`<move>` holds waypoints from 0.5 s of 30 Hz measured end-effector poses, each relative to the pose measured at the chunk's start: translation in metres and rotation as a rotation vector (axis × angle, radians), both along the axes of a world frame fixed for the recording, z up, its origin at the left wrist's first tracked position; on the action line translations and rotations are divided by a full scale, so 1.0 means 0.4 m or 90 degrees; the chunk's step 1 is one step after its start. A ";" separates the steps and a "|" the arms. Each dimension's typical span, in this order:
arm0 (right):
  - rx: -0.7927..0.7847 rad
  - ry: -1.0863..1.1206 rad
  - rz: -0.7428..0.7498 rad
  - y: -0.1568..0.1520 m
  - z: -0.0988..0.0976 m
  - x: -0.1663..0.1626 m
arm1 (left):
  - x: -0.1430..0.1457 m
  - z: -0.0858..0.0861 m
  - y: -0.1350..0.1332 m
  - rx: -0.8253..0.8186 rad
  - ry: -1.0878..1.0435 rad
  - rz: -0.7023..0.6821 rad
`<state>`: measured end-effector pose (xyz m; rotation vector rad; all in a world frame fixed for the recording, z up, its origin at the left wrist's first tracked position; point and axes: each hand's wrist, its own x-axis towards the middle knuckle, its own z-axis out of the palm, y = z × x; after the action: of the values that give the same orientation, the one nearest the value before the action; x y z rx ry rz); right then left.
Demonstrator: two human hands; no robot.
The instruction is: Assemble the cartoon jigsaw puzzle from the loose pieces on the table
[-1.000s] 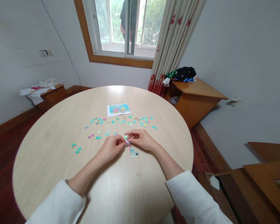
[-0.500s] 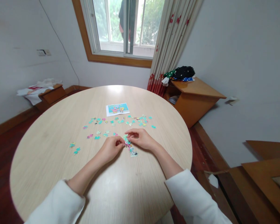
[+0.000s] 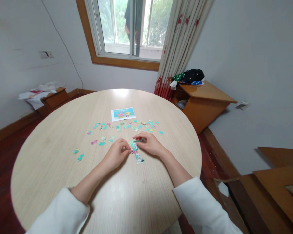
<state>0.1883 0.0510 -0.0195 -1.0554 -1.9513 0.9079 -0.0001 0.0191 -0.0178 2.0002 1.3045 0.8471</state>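
Note:
A narrow strip of joined jigsaw puzzle pieces [image 3: 138, 158], in pink, white and teal, lies on the round table in front of me. At its left edge, the thumb and forefinger of my left hand [image 3: 117, 152] are pinched together on a puzzle piece. My right hand [image 3: 150, 144] arches over the strip's upper right side, thumb and fingers closing around a small teal puzzle piece [image 3: 143, 140]. Its fingers partly hide that piece and the top of the strip. Beyond my hands, loose puzzle pieces [image 3: 102, 143] are scattered in uneven rows.
A printed picture sheet [image 3: 123, 114] lies behind the loose pieces on the pale round table [image 3: 63, 130]. Two pieces [image 3: 80, 157] sit apart at the left. Past the table's right edge stands a wooden cabinet [image 3: 207, 91] with cloths on top. A person is partly visible outside the window.
My right hand's fingers have shifted slightly up and right, exposing more of the joined strip and a teal puzzle piece. The left hand stays almost in place at the strip's edge.

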 end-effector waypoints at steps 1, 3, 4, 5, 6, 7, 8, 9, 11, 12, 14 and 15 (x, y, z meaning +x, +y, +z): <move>0.011 -0.005 -0.001 0.001 0.000 0.001 | 0.000 -0.001 0.000 -0.002 -0.002 0.000; 0.035 -0.012 0.002 0.004 -0.001 0.004 | 0.000 0.000 0.000 -0.008 -0.003 -0.001; 0.046 -0.016 0.004 0.005 -0.001 0.005 | 0.000 0.000 0.000 -0.010 -0.003 -0.003; 0.057 -0.020 0.006 0.006 -0.001 0.006 | -0.001 0.001 0.000 -0.012 -0.002 -0.005; 0.065 -0.022 0.006 0.007 -0.002 0.006 | 0.000 0.001 0.000 -0.014 -0.001 -0.007; 0.070 -0.023 0.006 0.008 -0.002 0.007 | 0.000 0.002 -0.001 -0.015 0.000 -0.007; 0.072 -0.024 0.007 0.008 -0.002 0.007 | 0.000 0.001 -0.001 -0.016 0.000 -0.006; 0.072 -0.026 0.008 0.008 -0.003 0.007 | 0.000 0.001 -0.001 -0.015 0.001 -0.005; 0.067 -0.037 0.011 0.006 -0.002 0.008 | 0.000 -0.002 0.000 -0.011 0.002 -0.004; 0.065 -0.047 0.013 0.004 -0.002 0.008 | 0.000 -0.003 0.000 -0.009 0.002 -0.004; 0.062 -0.074 0.015 0.000 0.001 0.008 | 0.001 -0.005 0.000 -0.005 0.002 -0.004; 0.061 -0.089 0.017 -0.003 0.003 0.007 | 0.001 -0.006 0.000 -0.004 0.001 -0.004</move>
<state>0.1913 0.0498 -0.0182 -1.0642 -2.1060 0.7638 0.0004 0.0190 -0.0201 1.9995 1.3002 0.8378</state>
